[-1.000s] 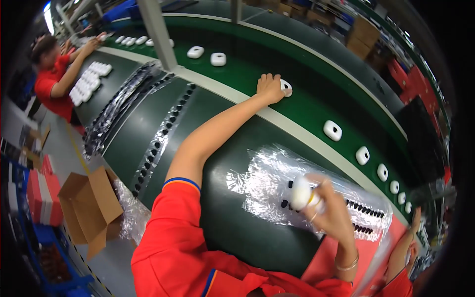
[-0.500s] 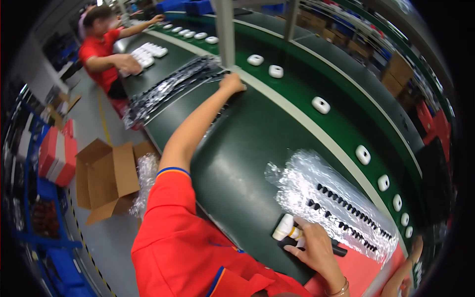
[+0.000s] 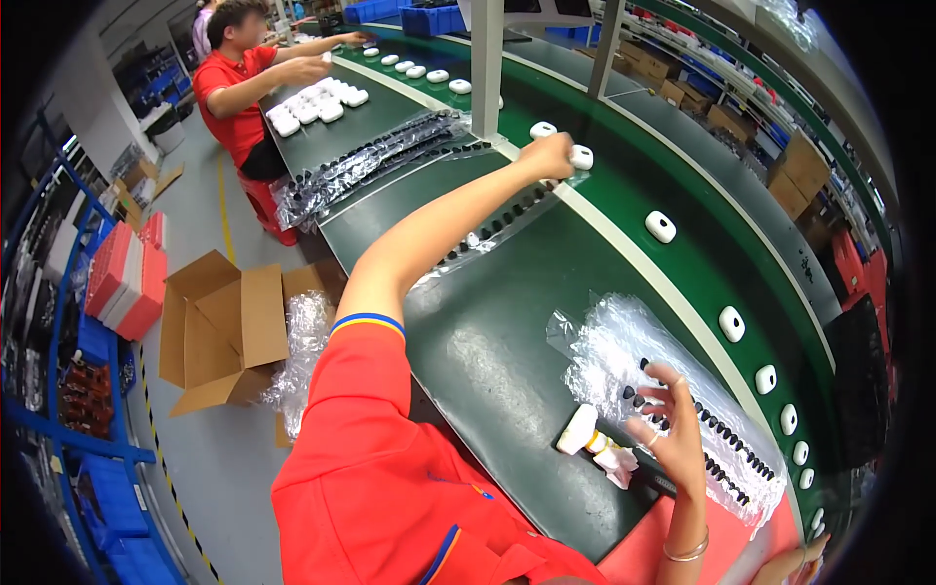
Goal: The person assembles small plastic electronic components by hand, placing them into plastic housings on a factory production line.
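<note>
Left hand (image 3: 548, 157) blurred, beside 1 white case (image 3: 582, 157) on the green belt (image 3: 624, 190); could not tell its grip. Right hand (image 3: 675, 439) was spread wide, nothing seen held, above clear plastic (image 3: 624, 333) bearing black pieces (image 3: 627, 393). A white bottle (image 3: 581, 429) lay near it.

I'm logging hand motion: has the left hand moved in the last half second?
Yes: the left hand has moved rightward, from beside the foot of the grey post to the near edge of the green belt.
</note>
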`<state>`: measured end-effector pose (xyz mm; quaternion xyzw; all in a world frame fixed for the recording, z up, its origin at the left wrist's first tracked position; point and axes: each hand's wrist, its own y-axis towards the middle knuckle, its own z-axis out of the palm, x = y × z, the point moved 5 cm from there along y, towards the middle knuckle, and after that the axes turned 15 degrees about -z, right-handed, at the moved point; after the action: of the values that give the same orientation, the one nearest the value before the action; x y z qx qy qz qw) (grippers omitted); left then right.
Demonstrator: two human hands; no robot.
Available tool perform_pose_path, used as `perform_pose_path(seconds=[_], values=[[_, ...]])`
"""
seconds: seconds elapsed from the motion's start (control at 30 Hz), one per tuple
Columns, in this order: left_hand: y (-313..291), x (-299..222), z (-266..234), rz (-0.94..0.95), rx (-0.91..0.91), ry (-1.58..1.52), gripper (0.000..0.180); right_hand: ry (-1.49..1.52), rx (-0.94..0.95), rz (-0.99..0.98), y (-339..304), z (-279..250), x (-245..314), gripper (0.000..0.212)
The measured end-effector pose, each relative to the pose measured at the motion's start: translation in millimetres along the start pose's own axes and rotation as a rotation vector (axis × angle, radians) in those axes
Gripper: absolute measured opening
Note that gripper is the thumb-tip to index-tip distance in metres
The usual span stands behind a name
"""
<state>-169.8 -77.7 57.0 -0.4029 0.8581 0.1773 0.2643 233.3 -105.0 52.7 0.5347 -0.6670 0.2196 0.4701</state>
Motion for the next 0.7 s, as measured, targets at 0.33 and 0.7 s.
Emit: perform_pose_path(seconds=[0.33, 0.7], values=[[-100.6, -229.7, -103.5, 0.712, 0.114, -0.534, 0.032, 0.201, -0.203, -0.129, 109.3, 2.1, -17.6, 0.086], [-102.9, -288.3, -166.2, 0.774, 0.043, -0.827, 0.015, 0.247, -0.291, -0.196, 93.2, -48.0, -23.6, 0.014]])
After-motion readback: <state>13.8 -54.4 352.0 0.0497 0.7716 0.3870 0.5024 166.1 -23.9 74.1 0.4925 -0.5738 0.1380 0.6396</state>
